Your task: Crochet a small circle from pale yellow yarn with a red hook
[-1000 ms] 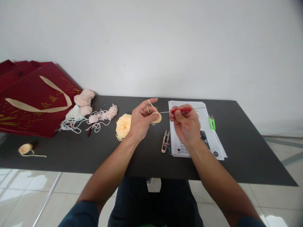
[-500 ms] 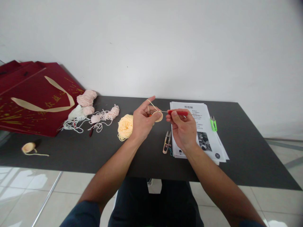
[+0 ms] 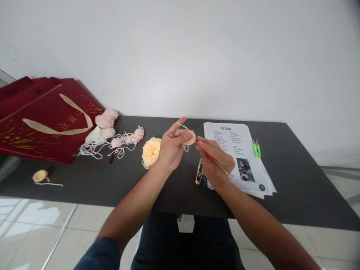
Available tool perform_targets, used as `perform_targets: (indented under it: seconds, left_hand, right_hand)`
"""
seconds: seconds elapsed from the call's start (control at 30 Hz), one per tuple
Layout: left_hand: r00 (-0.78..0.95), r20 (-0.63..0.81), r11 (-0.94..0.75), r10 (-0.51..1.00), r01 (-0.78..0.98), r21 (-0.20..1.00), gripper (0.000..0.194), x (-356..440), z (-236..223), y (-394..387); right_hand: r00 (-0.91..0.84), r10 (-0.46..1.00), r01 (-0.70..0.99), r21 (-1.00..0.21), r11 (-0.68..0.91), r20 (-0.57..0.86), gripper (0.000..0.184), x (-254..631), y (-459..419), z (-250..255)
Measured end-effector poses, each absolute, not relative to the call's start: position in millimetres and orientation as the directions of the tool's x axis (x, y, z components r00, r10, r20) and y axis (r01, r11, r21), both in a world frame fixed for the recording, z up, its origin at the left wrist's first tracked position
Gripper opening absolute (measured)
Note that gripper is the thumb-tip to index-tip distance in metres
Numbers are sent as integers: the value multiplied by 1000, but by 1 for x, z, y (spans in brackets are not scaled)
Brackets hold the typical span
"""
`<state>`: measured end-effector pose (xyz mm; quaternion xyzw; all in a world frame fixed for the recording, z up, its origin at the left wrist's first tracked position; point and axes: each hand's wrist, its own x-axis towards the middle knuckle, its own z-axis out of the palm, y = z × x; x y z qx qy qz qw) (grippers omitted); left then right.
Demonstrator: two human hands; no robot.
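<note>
My left hand (image 3: pixel 173 146) pinches a small round piece of cream crochet work (image 3: pixel 190 141) between thumb and fingers. Cream yarn runs from the piece over the raised index finger. My right hand (image 3: pixel 215 159) is closed around a red-handled crochet hook (image 3: pixel 208 155), its metal rear end sticking out past the palm. The hook's tip meets the right edge of the piece; the exact stitch is too small to make out. Just left of my left hand lies a pale yellow ball of yarn (image 3: pixel 152 152), partly covered by it.
Printed sheets (image 3: pixel 247 131) lie under my right hand, with green thread snips (image 3: pixel 256 148) on them. Other snips (image 3: pixel 198 175) sit beside the sheets. Pink and white yarn (image 3: pixel 107 119), a dark red bag (image 3: pixel 50 112) and a small cream crocheted cup (image 3: pixel 41 175) are to the left.
My right hand has turned, so the hook now slants down toward my wrist instead of lying level. Its tip has come close against the crochet piece. The whole view has shifted slightly.
</note>
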<state>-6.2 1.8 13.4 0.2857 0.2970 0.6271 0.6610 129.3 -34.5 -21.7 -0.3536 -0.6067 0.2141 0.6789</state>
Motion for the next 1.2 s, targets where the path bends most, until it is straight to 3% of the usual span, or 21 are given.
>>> perform_targets:
  seconds: [0.1, 0.17, 0.27, 0.97, 1.2]
  left_hand:
    - [59, -54, 80, 997, -659, 748, 60, -7, 15, 3]
    - [63, -46, 76, 997, -649, 757, 61, -7, 16, 3]
    - [74, -15, 58, 997, -627, 776, 62, -6, 17, 2]
    - [85, 17, 31, 996, -535, 844, 49, -17, 18, 4]
    - [172, 37, 73, 984, -591, 803, 38, -17, 14, 7]
  right_hand:
    - [231, 861, -168, -853, 495, 454, 17, 129, -26, -19]
    - [237, 914, -345, -851, 396, 330, 13, 131, -19, -14]
    - [191, 949, -447, -839, 310, 249, 14, 137, -11, -9]
    - [193, 909, -376, -828, 417, 370, 19, 145, -13, -2]
    - [59, 959, -542, -798, 264, 277, 21, 150, -11, 3]
